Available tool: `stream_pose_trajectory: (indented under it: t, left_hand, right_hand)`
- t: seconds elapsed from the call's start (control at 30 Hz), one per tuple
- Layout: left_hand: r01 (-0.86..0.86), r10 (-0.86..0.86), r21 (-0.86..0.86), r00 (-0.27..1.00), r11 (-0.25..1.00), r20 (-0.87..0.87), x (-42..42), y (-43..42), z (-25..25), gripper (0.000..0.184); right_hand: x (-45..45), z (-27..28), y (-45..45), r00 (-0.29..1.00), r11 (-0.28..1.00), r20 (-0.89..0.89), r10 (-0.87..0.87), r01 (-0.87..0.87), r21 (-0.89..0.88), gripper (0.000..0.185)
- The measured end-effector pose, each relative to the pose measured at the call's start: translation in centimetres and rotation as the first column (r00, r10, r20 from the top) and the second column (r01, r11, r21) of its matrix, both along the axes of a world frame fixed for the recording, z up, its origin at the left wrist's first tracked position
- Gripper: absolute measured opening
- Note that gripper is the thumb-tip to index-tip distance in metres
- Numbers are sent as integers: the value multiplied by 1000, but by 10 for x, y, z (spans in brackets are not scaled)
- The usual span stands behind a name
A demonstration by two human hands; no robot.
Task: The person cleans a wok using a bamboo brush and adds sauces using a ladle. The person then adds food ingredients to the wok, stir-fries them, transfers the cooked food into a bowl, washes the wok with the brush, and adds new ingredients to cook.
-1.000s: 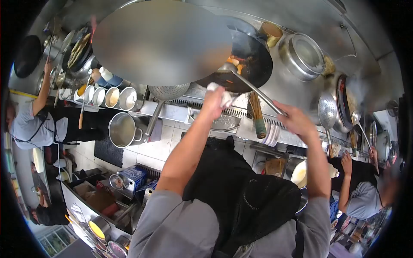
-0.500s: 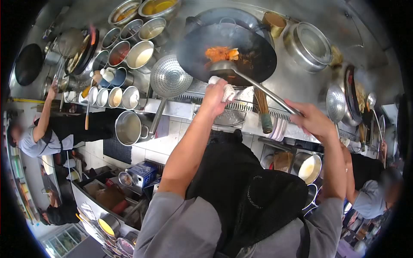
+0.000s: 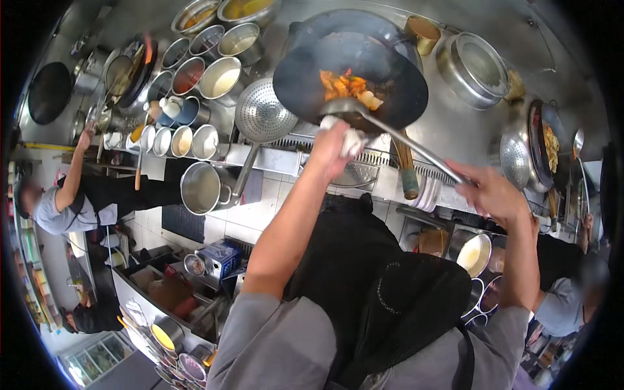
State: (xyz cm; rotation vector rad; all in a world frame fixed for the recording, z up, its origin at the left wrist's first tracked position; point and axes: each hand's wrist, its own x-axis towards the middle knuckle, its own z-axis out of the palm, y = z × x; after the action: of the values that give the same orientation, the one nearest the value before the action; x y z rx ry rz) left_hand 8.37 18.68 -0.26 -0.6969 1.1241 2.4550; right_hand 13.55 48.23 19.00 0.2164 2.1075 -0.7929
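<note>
A dark wok (image 3: 296, 88) sits over the stove, its near side by my left hand (image 3: 330, 153). That hand is closed round a folded white cloth (image 3: 351, 144) at the wok's near rim; the grip beneath the cloth is hidden. My right hand (image 3: 494, 192) is wrapped round the end of a long metal ladle (image 3: 416, 146). The ladle's bowl (image 3: 344, 106) is inside the wok, next to orange-red food pieces (image 3: 343, 83) with some pale chunks. Faint steam or smoke hangs over the wok.
A perforated strainer (image 3: 265, 112) lies left of the wok, near several metal pots of sauces (image 3: 221, 78). A bamboo brush (image 3: 407, 175) rests at the stove's front edge. Stacked metal basins (image 3: 473, 70) stand right. Co-workers (image 3: 55, 205) stand on both sides.
The food in the wok has spread out and shifted right, with separate pieces now showing. Both hands keep their grips; the whole view has shifted slightly.
</note>
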Motion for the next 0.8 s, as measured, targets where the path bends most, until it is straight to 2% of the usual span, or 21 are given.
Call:
stream_pose_trajectory:
  t: [0.07,0.1,0.13,0.17,0.23,0.27,0.3,0.33,0.4,0.43,0.47,0.5,0.53,0.57,0.6,0.67,0.7,0.73,0.8]
  left_hand:
    - [-24,23,-34,1000,999,-14,-7,12,-26,17]
    - [-40,38,-74,999,996,-25,-9,14,-46,18]
    - [-26,13,-111,993,993,-117,8,14,-72,20]
    - [-42,23,-133,990,990,-141,30,16,-90,23]
    - [45,-59,-134,993,990,-102,77,4,-132,30]
    - [103,-116,-169,991,980,-65,99,-6,-143,34]
    - [116,-112,-89,993,989,41,112,-7,-85,37]
    - [91,-101,-133,992,987,-73,120,-11,-90,34]
    - [100,-97,-105,995,989,29,111,-5,-43,29]
    - [98,-95,-97,995,990,38,98,-9,-56,24]
    - [65,-64,-79,998,995,19,83,-4,-30,22]
    - [4,-3,-68,1000,998,17,64,2,0,21]
    - [16,-16,-24,1000,1000,-8,44,5,3,20]
    - [0,0,-22,1000,1000,-3,23,9,-2,19]
    - [19,-20,-11,999,1000,-41,7,12,-6,19]
    - [-53,54,16,993,998,-107,6,16,-56,21]
    - [-62,60,-16,993,998,-103,21,15,-74,23]
    - [-68,62,-50,993,996,-104,47,14,-88,25]
    - [23,-28,-158,999,987,-30,99,-2,-106,26]
  right_hand:
    - [-17,-38,-9,934,974,-276,226,-208,93,55]
    - [-25,-103,0,780,958,-563,272,-273,85,55]
    - [-28,-155,11,541,938,-795,275,-331,99,55]
    - [-21,-153,4,538,943,-800,266,-318,99,55]
    - [8,-144,-19,795,991,-591,134,-88,105,56]
    - [20,-135,-14,789,992,-602,122,-77,100,56]
    - [34,-121,-4,790,985,-587,175,-140,105,55]
    - [42,-105,5,797,972,-557,233,-208,110,55]
    - [49,-74,28,836,948,-460,299,-315,44,55]
    - [40,-42,21,925,955,-235,298,-286,82,55]
    - [38,-42,29,911,954,-313,269,-296,-41,55]
    - [30,-27,16,970,984,-171,175,-176,7,54]
    - [20,-11,-2,997,995,-36,64,-61,76,54]
    - [10,-15,-14,996,994,-42,73,-70,81,54]
    - [-1,-28,-24,988,993,-124,89,-79,88,53]
    - [-4,-80,-28,971,992,-218,101,-82,97,53]
    - [-7,-124,-23,886,988,-437,154,-139,67,53]
    - [-11,-143,-17,749,979,-637,185,-197,52,54]
    - [8,-133,-10,752,982,-639,161,-188,26,55]
